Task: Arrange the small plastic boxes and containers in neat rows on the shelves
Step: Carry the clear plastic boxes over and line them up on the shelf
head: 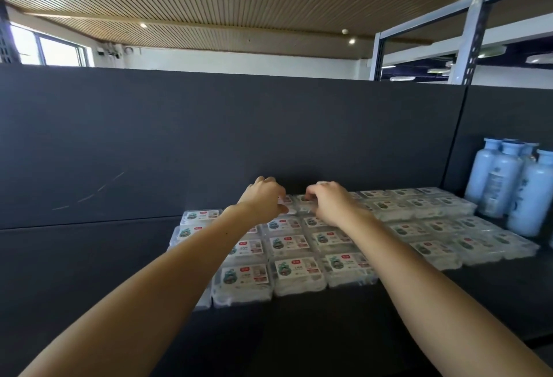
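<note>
Several small clear plastic boxes [296, 269] with white and green labels lie flat in rows on a dark shelf [89, 257]. Both my arms reach to the back row. My left hand [263, 197] has its fingers curled down onto a box [285, 201] at the back. My right hand [329, 200] pinches the neighbouring back-row box [303, 200] with curled fingers. Both hands partly hide the boxes under them.
Several pale blue bottles [505, 185] stand at the shelf's right end, beside the boxes. A dark back panel [209, 137] rises right behind the rows. The shelf's left half is bare. A metal rack [472, 38] stands beyond at the upper right.
</note>
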Demonstrator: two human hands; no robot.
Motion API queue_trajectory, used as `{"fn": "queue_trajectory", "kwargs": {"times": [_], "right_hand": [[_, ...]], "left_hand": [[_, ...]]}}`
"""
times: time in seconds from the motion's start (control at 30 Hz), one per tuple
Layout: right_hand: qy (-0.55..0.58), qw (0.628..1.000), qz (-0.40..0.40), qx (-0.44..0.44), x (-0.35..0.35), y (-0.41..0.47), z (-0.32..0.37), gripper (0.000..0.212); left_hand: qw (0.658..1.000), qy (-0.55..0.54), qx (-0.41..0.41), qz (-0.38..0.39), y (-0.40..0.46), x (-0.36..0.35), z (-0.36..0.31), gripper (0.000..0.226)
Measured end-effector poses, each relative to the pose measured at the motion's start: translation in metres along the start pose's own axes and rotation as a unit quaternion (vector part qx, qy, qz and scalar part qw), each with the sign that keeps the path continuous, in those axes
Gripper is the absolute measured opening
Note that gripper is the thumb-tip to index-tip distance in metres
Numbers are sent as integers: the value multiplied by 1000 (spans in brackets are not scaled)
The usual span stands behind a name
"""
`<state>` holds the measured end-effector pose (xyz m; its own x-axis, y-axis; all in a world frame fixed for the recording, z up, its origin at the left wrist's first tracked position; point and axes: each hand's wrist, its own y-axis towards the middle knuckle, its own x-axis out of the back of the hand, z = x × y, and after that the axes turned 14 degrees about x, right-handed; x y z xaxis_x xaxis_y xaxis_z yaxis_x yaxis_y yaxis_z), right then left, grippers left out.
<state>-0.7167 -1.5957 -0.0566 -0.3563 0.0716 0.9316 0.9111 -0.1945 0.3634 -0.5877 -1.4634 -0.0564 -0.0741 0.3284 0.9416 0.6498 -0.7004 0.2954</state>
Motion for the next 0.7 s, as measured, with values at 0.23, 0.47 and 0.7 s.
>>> {"fn": "queue_trajectory", "kwargs": {"times": [0.23, 0.47, 0.7], "right_hand": [[1, 1000, 22, -22, 5, -9, 10, 29], [21, 999, 27, -38, 12, -32, 46, 44], [88, 996, -27, -6, 14, -65, 124, 51]], "left_hand": [[997, -35, 66, 18, -10, 4, -8, 39], [990, -113, 60, 52, -46, 28, 13, 41], [996, -65, 67, 7, -128, 53, 51, 36]]}}
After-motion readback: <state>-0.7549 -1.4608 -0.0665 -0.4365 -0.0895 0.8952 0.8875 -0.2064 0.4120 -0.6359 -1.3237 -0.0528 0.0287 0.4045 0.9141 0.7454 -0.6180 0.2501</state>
